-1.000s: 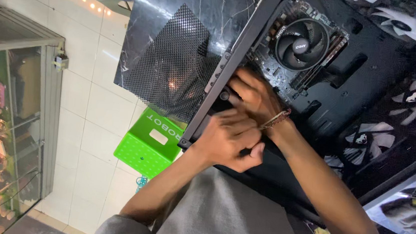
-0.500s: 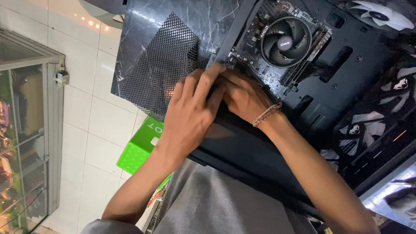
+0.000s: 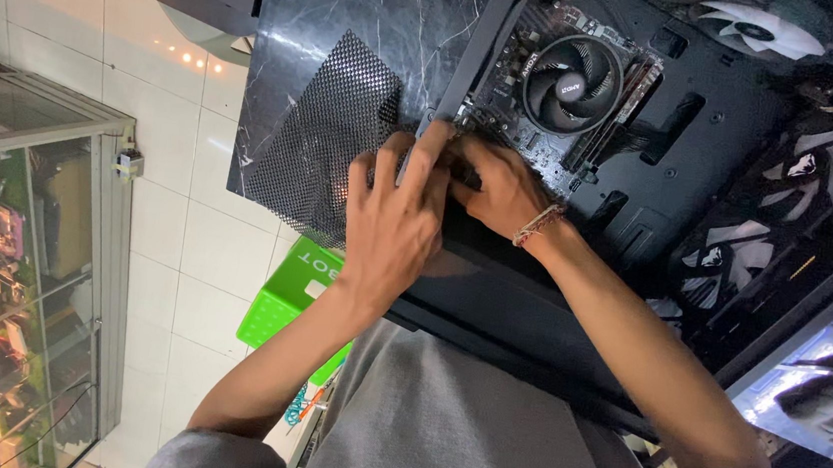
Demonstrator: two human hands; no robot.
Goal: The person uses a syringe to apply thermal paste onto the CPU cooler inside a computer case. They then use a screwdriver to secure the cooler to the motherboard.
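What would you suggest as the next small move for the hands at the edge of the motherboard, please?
Probably hold the case frame steady with the left hand while the right hand presses gently at the motherboard edge. Both hands crowd that corner below the cooler fan, hiding what the fingers touch.

A bright green box [image 3: 293, 293] with a white label [image 3: 315, 288] sits on the tiled floor, at seven o'clock. Dark printed boxes [image 3: 811, 198] stack at three o'clock, and blue packages [image 3: 830, 386] lie at four.
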